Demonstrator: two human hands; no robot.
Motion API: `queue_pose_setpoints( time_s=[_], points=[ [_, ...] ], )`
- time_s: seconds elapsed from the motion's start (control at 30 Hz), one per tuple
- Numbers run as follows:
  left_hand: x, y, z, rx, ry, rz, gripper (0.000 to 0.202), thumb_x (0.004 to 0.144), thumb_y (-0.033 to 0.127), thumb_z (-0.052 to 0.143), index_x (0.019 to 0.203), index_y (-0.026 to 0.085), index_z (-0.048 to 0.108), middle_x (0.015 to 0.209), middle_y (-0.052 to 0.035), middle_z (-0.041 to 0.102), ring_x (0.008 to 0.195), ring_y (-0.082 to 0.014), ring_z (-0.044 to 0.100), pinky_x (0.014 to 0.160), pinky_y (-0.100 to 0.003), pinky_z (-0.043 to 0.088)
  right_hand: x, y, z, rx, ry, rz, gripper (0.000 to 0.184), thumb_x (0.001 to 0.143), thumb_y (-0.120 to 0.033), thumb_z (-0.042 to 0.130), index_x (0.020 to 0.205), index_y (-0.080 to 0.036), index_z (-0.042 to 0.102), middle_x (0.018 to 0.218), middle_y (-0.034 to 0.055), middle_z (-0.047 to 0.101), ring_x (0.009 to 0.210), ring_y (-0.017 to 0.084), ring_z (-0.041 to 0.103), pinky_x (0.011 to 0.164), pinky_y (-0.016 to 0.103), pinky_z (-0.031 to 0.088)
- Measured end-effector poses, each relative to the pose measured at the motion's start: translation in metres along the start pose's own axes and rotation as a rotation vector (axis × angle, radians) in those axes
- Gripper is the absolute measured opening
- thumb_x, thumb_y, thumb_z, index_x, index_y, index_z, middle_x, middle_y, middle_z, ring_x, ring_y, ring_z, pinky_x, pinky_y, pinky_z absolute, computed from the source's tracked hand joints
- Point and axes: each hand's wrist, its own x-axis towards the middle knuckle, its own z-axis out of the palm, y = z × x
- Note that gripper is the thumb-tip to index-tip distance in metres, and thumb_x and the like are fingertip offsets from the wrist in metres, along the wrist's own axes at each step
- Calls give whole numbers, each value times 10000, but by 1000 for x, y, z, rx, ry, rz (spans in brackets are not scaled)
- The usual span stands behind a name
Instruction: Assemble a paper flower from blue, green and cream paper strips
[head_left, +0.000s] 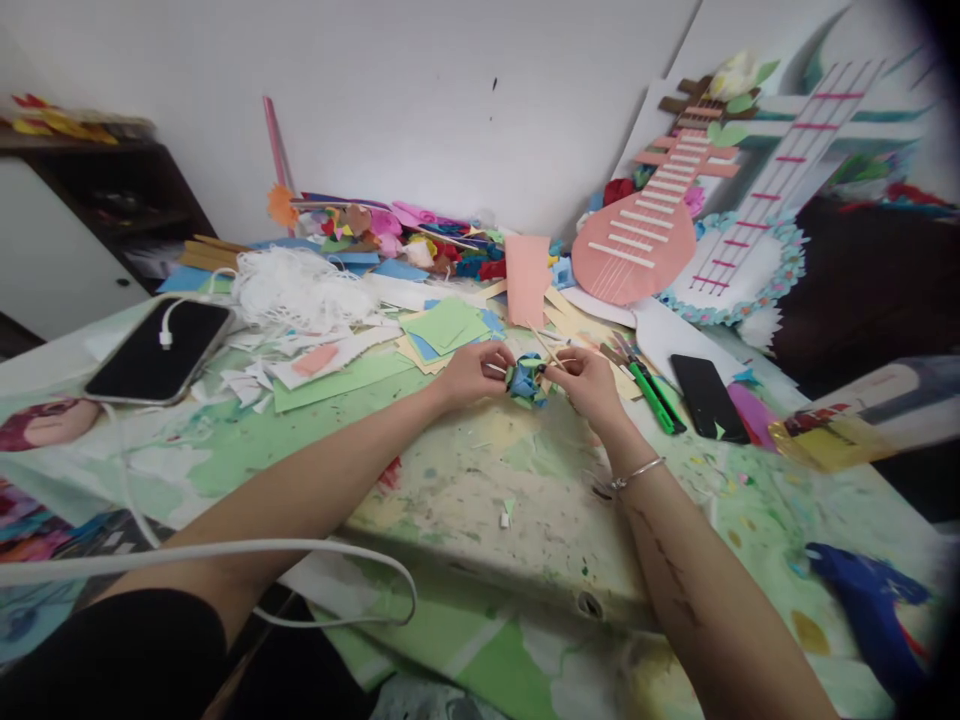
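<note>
Both of my hands meet over the middle of the paint-stained table (480, 490). My left hand (474, 370) pinches one side of a small blue and green paper flower (525, 381). My right hand (585, 382) is closed on the other side of it, fingers curled, with thin wooden sticks (544, 345) poking up between the hands. A silver bracelet (637, 472) sits on my right wrist.
A phone (159, 350) on a white cable lies at the left, a second black phone (708, 397) at the right beside green tools (651, 393). Paper scraps and coloured flowers pile at the back. A pink paper lute (637, 240) leans on the wall. A blue glue gun (870, 600) lies near right.
</note>
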Motion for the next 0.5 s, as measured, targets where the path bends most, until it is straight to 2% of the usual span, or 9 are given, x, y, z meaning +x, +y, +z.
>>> queue_pose_setpoints(
  time_s=[0.13,0.27,0.5],
  points=[
    [-2,4,1,-97,-65,-18,304,597,129,656,853,139,492,807,-39,639,698,-137,638,609,-210,474,-1,-3,1,13,-1,11,263,621,-314,626,815,-137,597,643,28,642,561,131,546,527,232,364],
    [-5,7,4,-239,-170,-25,314,631,173,667,843,159,436,786,-19,626,723,-128,624,663,-229,463,-3,-8,1,-29,23,23,278,624,-330,616,821,-136,592,651,27,638,572,132,544,536,231,367],
    [-8,12,6,-316,-147,-90,352,608,204,718,797,154,425,721,14,582,693,-108,597,692,-237,452,-8,-17,3,-246,107,-3,270,642,-341,589,845,-163,608,694,26,642,612,144,553,612,255,389]
  ],
)
